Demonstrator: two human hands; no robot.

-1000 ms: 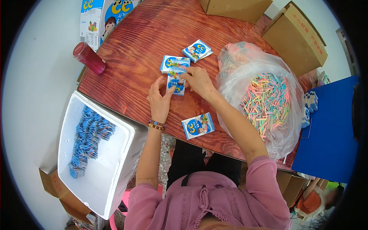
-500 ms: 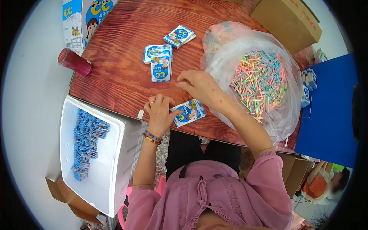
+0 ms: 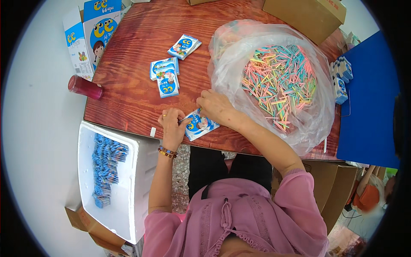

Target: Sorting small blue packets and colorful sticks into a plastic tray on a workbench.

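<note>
A blue-and-white sachet (image 3: 199, 126) lies at the near edge of the wooden table, tilted slightly, between my hands. My left hand (image 3: 173, 125) has its thumb and fingers closed on the sachet's left edge. At the upper edge, the closed fingertips of my right hand (image 3: 216, 107) pinch the same sachet. Just beyond my hands is a small overlapping pile of similar sachets (image 3: 168, 81), with another pair of sachets (image 3: 183, 45) farther back. To the right, a clear plastic bag (image 3: 222, 55) stands open, filled with short pastel sticks (image 3: 278, 81).
At left, a white foam box (image 3: 132, 171) holds rows of blue sachets (image 3: 102, 171). A red-lidded jar (image 3: 85, 87) and printed cartons (image 3: 100, 38) stand at the far left. A cardboard box (image 3: 306, 17) is at the back right, beside a blue panel (image 3: 368, 103). Another person (image 3: 368, 195) is at lower right.
My right hand has come down and left onto the sachet's upper edge. My left hand has shifted to its left edge. The whole view has swung slightly.
</note>
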